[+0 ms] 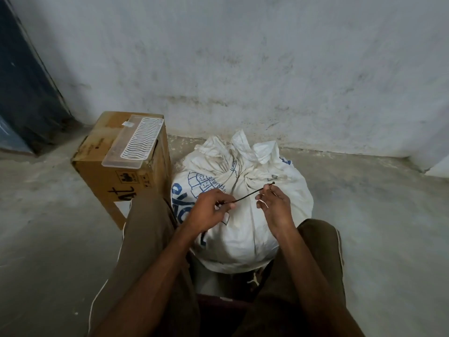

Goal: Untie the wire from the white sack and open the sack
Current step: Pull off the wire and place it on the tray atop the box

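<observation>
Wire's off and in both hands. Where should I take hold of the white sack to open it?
Grip the bunched neck of the white sack, coming from above. The loose cloth ears stand up there past the twisted waist and give folds to pinch and spread. The body below is taut and round. The left hand and right hand hold the wire.

Bare grey concrete floor (pixel 364 215), dusty, mottled, meets stained whitewashed wall at back. Brown cardboard box (pixel 107 176) stands on floor at left, black handwriting and printed symbols on near face. Bulging white woven sack with blue print (pixel 243 229) sits on floor just right of box, close beside it or touching, neck gathered and twisted on top. Sack sits between person's knees. Dark blue panel (pixel 21 81) rises from floor at far left corner.
</observation>
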Motion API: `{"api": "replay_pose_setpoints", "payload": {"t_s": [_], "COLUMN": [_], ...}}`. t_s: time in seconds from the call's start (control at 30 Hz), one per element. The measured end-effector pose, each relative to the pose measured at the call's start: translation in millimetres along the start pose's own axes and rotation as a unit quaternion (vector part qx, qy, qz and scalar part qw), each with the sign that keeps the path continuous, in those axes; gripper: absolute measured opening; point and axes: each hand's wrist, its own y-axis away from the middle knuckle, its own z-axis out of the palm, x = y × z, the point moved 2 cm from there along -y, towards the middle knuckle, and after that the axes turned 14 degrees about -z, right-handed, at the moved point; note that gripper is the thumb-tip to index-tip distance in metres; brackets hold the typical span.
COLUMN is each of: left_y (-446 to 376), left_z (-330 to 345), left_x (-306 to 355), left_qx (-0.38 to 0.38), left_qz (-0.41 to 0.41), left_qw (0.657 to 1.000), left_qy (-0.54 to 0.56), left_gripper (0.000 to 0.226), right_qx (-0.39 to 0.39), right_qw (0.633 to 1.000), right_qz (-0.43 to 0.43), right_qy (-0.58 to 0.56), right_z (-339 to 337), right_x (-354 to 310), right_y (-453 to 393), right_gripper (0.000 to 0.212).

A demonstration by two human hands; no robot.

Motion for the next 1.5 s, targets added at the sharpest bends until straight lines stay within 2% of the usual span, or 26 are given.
{"api": "replay_pose_setpoints", "payload": {"t_s": [0.37, 0.5, 0.63, 0.73, 0.83, 0.97, 1.07, 1.27, 1.5], "left_y": [-38.8, -69.9, -105.5, -127.6, -143.4, -152.9, -156.0, -156.7, -145.3], "left_z": [-151.0, -199.9, -230.7, -243.1, -250.3, -247.2, -238.0, -230.1, -241.4], "left_x": [-14.5, -32.9, -59.1, -77.1, -97.1, -114.5, -120.5, -121.1, -118.6], "left_qx": [0.154, 0.179, 0.180, 0.187, 0.201, 0.218, 0.217, 0.214, 0.232], "left_qz": [-0.117, -0.138, -0.145, -0.161, -0.194, -0.223, -0.232, -0.255, -0.275], "left_qw": [0.975, 0.961, 0.952, 0.945, 0.937, 0.933, 0.931, 0.918, 0.907], "left_qy": [-0.111, -0.160, -0.199, -0.213, -0.208, -0.177, -0.180, -0.214, -0.218], "left_gripper": [0.013, 0.023, 0.020, 0.020, 0.019, 0.016, 0.015, 0.011, 0.010], "right_qx": [-0.092, -0.129, -0.164, -0.186, -0.191, -0.214, -0.225, -0.243, -0.259], "right_qw": [0.987, 0.963, 0.936, 0.912, 0.895, 0.865, 0.847, 0.827, 0.823], "right_qz": [0.035, -0.002, -0.024, -0.055, -0.068, -0.095, -0.102, -0.091, -0.099], "right_qy": [0.130, 0.236, 0.310, 0.362, 0.398, 0.445, 0.471, 0.498, 0.495], "right_z": [202.8, 279.9, 343.9, 380.0, 405.4, 421.9, 423.7, 423.8, 436.7], "right_x": [6.4, 21.5, 38.1, 56.5, 80.0, 108.0, 116.6, 126.4, 128.9], "right_y": [-89.3, -129.1, -163.9, -186.3, -204.5, -217.8, -220.2, -215.6, -199.3], "right_gripper": [0.006, 0.017, 0.011, 0.017, 0.021, 0.006, 0.010, 0.010, 0.007]}}
